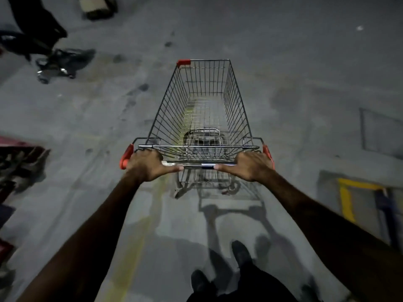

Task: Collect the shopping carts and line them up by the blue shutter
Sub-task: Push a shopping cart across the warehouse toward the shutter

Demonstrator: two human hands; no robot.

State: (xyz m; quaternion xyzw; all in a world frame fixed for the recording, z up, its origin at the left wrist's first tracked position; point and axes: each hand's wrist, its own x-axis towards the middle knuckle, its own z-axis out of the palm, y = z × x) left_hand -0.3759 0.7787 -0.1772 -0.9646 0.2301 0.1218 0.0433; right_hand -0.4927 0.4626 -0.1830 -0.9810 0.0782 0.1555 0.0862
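You've got the shopping cart [201, 118] straight out ahead of you on the concrete floor [305, 73], left hand [150, 165] and right hand [247, 166] both clamped on its handle bar [196, 165], thumbs pointing inward.

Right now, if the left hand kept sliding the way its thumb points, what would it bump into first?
Probably the right hand. The left hand has its thumb lying rightward along the cart handle, with only bare bar between the two thumbs.
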